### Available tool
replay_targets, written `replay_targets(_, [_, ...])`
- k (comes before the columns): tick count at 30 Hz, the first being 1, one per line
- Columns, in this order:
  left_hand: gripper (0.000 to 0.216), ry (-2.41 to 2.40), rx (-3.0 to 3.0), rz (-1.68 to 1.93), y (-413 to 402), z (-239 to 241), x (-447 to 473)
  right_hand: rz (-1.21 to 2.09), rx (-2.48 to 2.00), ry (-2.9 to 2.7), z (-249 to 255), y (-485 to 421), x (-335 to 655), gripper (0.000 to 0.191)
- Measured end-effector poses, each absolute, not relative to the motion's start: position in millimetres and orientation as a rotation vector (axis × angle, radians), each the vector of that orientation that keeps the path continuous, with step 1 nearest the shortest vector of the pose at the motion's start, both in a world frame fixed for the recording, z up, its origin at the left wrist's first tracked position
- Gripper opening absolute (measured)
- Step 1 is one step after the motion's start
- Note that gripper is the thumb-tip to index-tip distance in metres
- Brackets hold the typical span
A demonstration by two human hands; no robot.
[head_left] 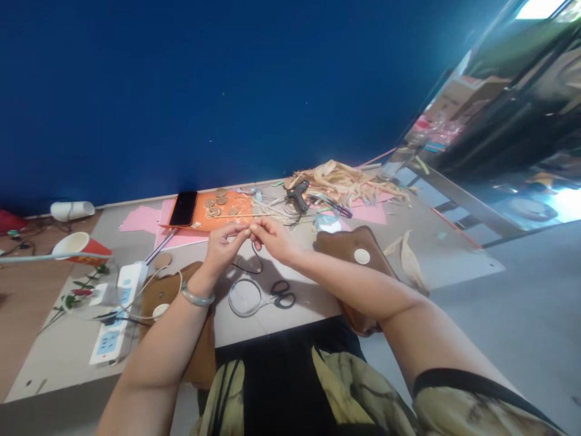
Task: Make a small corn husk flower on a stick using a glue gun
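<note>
My left hand [224, 243] and my right hand [275, 239] meet above the table, fingertips pinched together. Whatever lies between the fingers is too small to make out. A thin dark cord [262, 261] curves just beneath them; whether it reaches the fingertips is unclear. Nearer my body lie a coil of grey wire [230, 298] and black-handled scissors [284, 298], the scissors' blades pointing toward the coil. Just beyond my hands is an orange sheet [200, 213] carrying small round tan discs [221, 192] and scraps. A bracelet circles my left wrist.
A black phone [183, 209] rests on the orange sheet's left end. Behind stand a glue gun [298, 195] and a heap of pale strips [338, 178]. Brown pads [358, 239] flank the work area. At left are a power strip [118, 318], cables and a paper cup [93, 249].
</note>
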State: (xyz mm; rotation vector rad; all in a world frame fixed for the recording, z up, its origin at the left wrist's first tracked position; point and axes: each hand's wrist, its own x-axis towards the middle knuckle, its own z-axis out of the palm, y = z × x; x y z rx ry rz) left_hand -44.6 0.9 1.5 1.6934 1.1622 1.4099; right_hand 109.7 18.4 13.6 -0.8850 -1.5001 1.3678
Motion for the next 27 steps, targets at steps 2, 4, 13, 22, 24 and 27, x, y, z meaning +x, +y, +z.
replay_targets(2, [0.032, 1.095, 1.612, 1.356, -0.4, 5.5, -45.7, 1.387, -0.936, -1.395, 16.3, 23.6, 115.0, 0.026])
replay_targets(4, [0.039, 1.097, 1.561, 1.354, -0.5, 9.1, -47.4, 1.428, -0.976, -1.243, 19.7, 30.6, 124.8, 0.026])
replay_targets(13, [0.021, 1.842, 2.215, 0.214, 4.3, 1.7, -51.1, 0.962, -1.245, -1.928, 28.5, 27.4, 200.0, 0.043])
replay_targets(22, [0.028, 1.873, 2.266, -0.327, 1.9, -11.7, -46.2, -0.056, -1.960, -2.306, 35.7, 39.8, 271.5, 0.031])
replay_targets(24, [0.028, 1.868, 2.267, -0.343, 3.9, -14.0, -47.5, -0.244, -1.954, -2.360, 35.7, 37.4, 274.6, 0.051])
replay_targets(27, [0.027, 1.888, 2.263, -0.352, 6.8, -17.5, -50.8, -0.253, -1.784, -2.522, 30.8, 28.1, 266.9, 0.048])
